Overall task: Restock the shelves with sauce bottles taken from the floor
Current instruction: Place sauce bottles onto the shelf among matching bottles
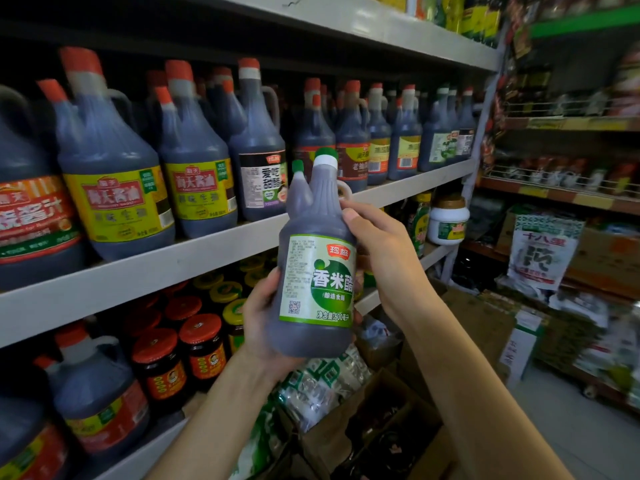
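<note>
Vinegar bottle, gripped by your left hand at its base and right hand at its shoulder, faced a packed shelf where forcing it in risked toppling jugs.

Dark shelved bottles are crowding the middle shelf along its whole front edge, standing shoulder to shoulder. The upper shelf is leaving only slim room above their caps.
</note>
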Demonstrator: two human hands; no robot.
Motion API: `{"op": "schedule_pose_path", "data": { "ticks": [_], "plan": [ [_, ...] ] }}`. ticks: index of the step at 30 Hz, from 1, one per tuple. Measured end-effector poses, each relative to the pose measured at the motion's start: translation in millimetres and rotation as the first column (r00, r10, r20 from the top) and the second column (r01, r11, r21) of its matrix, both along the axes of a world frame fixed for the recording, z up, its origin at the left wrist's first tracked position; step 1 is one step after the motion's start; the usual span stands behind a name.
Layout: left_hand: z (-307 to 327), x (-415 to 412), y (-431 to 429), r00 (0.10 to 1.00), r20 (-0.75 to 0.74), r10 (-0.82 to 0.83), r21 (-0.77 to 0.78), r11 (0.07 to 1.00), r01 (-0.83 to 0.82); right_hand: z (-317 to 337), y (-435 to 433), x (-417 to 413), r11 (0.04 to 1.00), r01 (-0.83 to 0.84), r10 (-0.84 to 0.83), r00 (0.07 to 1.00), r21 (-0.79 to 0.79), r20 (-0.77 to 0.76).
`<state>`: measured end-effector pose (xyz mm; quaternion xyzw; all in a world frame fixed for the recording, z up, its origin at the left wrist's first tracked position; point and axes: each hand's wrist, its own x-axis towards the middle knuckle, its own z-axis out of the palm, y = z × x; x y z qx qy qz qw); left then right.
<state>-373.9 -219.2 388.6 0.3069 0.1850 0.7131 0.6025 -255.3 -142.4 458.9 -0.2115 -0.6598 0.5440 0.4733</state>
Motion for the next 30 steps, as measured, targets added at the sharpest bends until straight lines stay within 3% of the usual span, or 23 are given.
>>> {"op": "schedule_pose_path", "data": {
  "ticks": [5, 15, 22, 27, 30],
  "plan": [
    [0.6, 20.8, 42.6, 0.989, -0.144, 0.023, 0.022, 1.0, -0.02, -4.5, 16.7, 39.7, 0.984, 0.173, -0.177, 0.977, 0.043, 0.116],
    [-20.0, 100.5, 206.2, 0.936, -0.34, -0.091, -0.025, 0.996, 0.088, -22.4, 159.3, 146.7, 0.993, 0.116, -0.107, 0.955, -0.017, 0.275],
    [15.1, 135.6, 372.1, 0.911, -0.409, -0.049, -0.055, 0.998, 0.029, 1.6, 330.0, 180.6, 0.981, 0.184, -0.174, 0.975, -0.066, 0.138],
    [54.6, 137.4, 451.4, 0.751, -0.653, 0.096, 0.037, 0.995, -0.095, 30.1, 425.7, 189.1, 0.981, 0.17, -0.161, 0.982, -0.089, 0.103],
    [66.5, 141.5, 478.5, 0.661, -0.728, 0.182, 0.086, 0.981, -0.175, 38.9, 463.2, 187.1, 0.985, 0.148, -0.136, 0.983, -0.092, 0.122]
  ]
}}
